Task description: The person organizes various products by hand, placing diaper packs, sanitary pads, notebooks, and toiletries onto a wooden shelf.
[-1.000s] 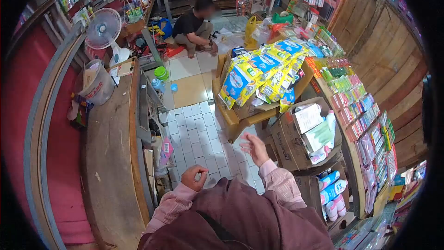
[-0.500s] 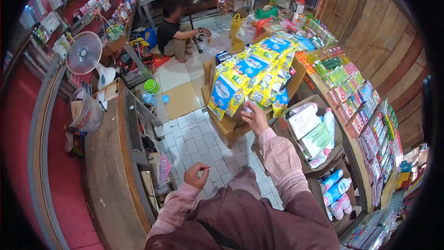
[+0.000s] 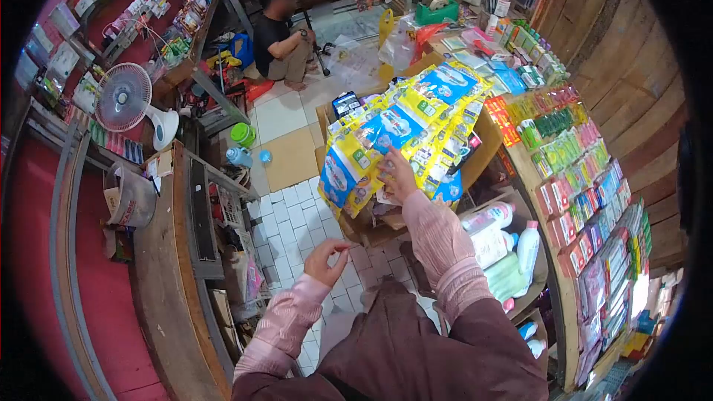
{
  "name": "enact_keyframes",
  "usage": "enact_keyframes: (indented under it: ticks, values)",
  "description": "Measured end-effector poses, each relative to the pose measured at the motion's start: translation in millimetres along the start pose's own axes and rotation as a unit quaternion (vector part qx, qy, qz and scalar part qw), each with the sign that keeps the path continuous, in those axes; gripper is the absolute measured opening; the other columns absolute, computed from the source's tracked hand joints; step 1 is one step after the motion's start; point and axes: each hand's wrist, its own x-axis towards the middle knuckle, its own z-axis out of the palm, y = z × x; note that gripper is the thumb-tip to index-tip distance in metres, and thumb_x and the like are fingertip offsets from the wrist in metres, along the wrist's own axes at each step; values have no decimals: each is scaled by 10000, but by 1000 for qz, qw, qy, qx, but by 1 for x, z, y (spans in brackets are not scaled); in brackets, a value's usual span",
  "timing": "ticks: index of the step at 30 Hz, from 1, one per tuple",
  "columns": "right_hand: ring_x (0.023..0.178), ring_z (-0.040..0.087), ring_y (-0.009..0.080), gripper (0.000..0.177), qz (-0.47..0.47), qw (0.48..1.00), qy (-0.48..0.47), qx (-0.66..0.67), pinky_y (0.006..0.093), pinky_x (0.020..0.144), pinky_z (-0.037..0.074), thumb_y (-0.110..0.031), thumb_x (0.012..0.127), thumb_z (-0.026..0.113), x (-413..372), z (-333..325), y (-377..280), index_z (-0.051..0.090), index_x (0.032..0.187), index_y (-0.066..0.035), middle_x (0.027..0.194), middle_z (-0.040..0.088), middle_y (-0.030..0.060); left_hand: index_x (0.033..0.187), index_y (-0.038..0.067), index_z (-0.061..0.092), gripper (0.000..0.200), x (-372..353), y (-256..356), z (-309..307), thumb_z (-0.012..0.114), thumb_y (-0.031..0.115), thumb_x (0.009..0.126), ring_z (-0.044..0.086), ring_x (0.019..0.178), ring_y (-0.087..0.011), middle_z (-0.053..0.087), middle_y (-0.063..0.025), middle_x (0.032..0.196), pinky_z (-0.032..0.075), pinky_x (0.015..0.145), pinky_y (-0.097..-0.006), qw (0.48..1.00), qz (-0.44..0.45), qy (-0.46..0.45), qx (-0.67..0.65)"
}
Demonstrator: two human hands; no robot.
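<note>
My right hand (image 3: 399, 177) reaches over the near side of a pile of yellow and blue plastic packs (image 3: 397, 125). Its fingers are apart, the index stretched out, and it seems to touch the packs without gripping any. The packs are heaped above an open cardboard box (image 3: 486, 150), hiding most of what lies inside. Lower down, my left hand (image 3: 327, 262) hovers over the tiled floor, fingers loosely bent, thumb a little apart, holding nothing visible.
To the right, a box of bottles (image 3: 527, 249) stands beside a sloped display of small packets (image 3: 572, 171). A wooden counter (image 3: 160, 275) and a fan (image 3: 124, 98) are at left. Another person (image 3: 278, 41) crouches at the back near a green container (image 3: 243, 134).
My right hand has moved up and left onto the packs. My left hand has risen slightly to the right, its finger ring loosening. The view has shifted; the other person's arm has drawn in.
</note>
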Motion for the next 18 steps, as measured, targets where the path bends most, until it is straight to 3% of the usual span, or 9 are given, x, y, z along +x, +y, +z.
enact_keyframes:
  ticks: [1, 2, 4, 7, 10, 13, 18]
  values:
    - [976, 538, 228, 522, 0, 1000, 9, 1, 392, 783, 471, -253, 908, 535, 7, -4, -6, 375, 1402, -198, 1302, 441, 31, 946, 44, 617, 135, 19, 3, 1, 616, 51, 811, 619, 850, -208, 633, -75, 921, 474, 772, -285, 1000, 18, 0, 21]
    - [900, 547, 161, 507, -10, 999, 36, 8, 336, 724, 481, -251, 889, 566, 10, -4, -15, 426, 1372, -183, 1097, 534, 16, 980, 54, 610, 176, 39, 1, 3, 627, 64, 805, 602, 902, -231, 623, -84, 972, 463, 810, -308, 998, 33, -12, 43]
    - [887, 531, 151, 504, -30, 998, 54, 11, 326, 697, 480, -232, 889, 559, 28, -17, -22, 424, 1372, -183, 1062, 532, 17, 1049, 73, 596, 261, 82, -11, 10, 648, 90, 794, 566, 1007, -275, 605, -102, 1076, 442, 887, -353, 994, 64, -36, 86]
    - [849, 507, 140, 448, -51, 995, 80, 6, 323, 656, 474, -212, 890, 543, 48, -24, -29, 475, 1333, -195, 1029, 536, 14, 1186, 117, 547, 426, 143, -32, 31, 669, 171, 781, 482, 1147, -337, 522, -149, 1248, 377, 992, -412, 981, 60, 2, 182]
    - [841, 507, 126, 391, -55, 995, 85, 1, 329, 647, 471, -210, 881, 551, 52, -23, -31, 545, 1272, -209, 979, 550, 4, 1301, 155, 470, 579, 180, -51, 63, 677, 263, 772, 406, 1239, -368, 405, -195, 1373, 333, 1042, -420, 969, 9, 16, 245]
    - [889, 531, 144, 399, -26, 997, 71, 0, 358, 702, 492, -202, 895, 524, 51, -20, -42, 518, 1294, -193, 1125, 536, 4, 1339, 177, 438, 659, 190, -81, 91, 690, 323, 747, 354, 1290, -380, 337, -222, 1420, 313, 1061, -428, 978, -44, -51, 195]
    - [985, 521, 167, 460, -120, 986, 72, -91, 334, 692, 512, -207, 885, 550, 64, -27, -81, 485, 1340, -195, 1157, 547, 30, 1286, 175, 511, 619, 172, -93, 103, 712, 328, 720, 365, 1286, -383, 328, -214, 1431, 325, 1055, -432, 973, -8, -68, 222]
